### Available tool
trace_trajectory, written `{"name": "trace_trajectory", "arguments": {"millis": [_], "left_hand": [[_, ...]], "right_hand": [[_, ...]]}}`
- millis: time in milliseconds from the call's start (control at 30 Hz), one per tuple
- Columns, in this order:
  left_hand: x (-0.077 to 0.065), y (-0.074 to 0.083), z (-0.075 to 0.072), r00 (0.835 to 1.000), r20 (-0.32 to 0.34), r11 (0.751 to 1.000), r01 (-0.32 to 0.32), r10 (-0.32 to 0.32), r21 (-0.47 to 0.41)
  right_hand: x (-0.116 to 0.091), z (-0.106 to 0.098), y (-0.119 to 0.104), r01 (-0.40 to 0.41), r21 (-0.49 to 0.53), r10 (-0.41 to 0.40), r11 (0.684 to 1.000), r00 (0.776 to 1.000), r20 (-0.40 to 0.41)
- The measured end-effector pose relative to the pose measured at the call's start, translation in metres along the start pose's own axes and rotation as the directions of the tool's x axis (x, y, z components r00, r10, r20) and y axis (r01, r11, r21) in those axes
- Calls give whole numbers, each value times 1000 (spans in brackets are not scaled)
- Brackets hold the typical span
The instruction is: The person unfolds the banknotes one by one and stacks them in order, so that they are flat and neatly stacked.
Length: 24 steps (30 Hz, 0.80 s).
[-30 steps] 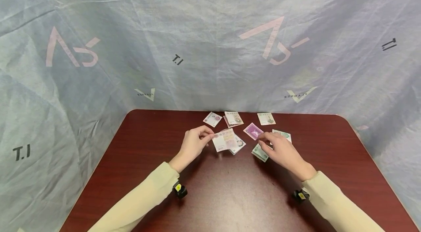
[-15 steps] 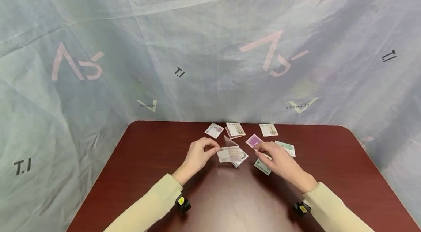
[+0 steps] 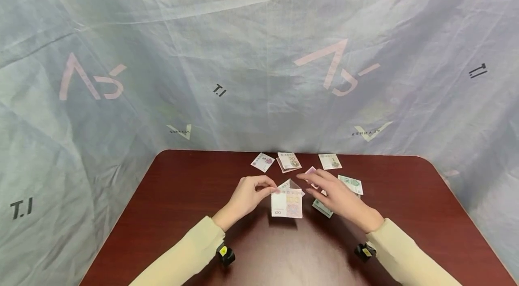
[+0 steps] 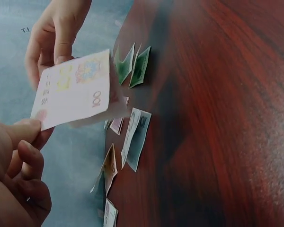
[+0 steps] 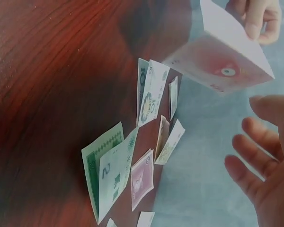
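My left hand [image 3: 247,196] pinches a folded pink 100 banknote [image 3: 286,203] by one corner, above the table. In the right wrist view the note's folded halves [image 5: 222,66] spread apart in a V. My right hand [image 3: 338,196] hovers at the note's right with its fingers spread, and in its wrist view the fingertips [image 5: 258,106] stand apart from the paper. Behind the held note lies a folded 10 banknote [image 5: 154,94]. A green 2 banknote [image 5: 114,175] and a purple banknote [image 5: 142,179] lie near the right hand, partly covered by it in the head view.
Along the back of the dark red table [image 3: 194,187] lie a 5 banknote [image 3: 262,162], a folded 20 banknote [image 3: 289,160] and a 1 banknote [image 3: 330,161]. Another green banknote [image 3: 351,184] lies right of the right hand. A grey cloth [image 3: 259,74] hangs behind the table.
The 100 banknote has come right and nearer the body in my left hand, its printed face now turned to the head camera. My right hand has moved left toward it, fingers spreading.
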State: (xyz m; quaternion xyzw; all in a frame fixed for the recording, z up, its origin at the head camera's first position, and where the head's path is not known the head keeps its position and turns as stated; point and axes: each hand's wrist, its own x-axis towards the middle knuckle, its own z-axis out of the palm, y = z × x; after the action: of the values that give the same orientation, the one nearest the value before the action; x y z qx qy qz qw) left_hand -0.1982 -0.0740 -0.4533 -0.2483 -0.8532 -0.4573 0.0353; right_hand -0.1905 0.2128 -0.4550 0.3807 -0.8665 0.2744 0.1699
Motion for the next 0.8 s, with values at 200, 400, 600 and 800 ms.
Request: {"name": "trace_trajectory", "arguments": {"millis": [200,400,600,800], "left_hand": [[2,1,2,1000,28,998,12,-10,-61],[-3,-3,3,999,8,995,33,-32,-91],[-7,-7,3,998,-14,996,61,-62,-64],[-10,-10,5,999,26,999,44,-44,-31]], "right_hand": [[-2,0,2,56,-37,-55,998,998,41],[-18,0,8,-3,-20,3,1000,1000,1],[-30,-2,13,-66,107,66,992,998,-2],[-37,-8,13,-225,261,225,939,974,30]]}}
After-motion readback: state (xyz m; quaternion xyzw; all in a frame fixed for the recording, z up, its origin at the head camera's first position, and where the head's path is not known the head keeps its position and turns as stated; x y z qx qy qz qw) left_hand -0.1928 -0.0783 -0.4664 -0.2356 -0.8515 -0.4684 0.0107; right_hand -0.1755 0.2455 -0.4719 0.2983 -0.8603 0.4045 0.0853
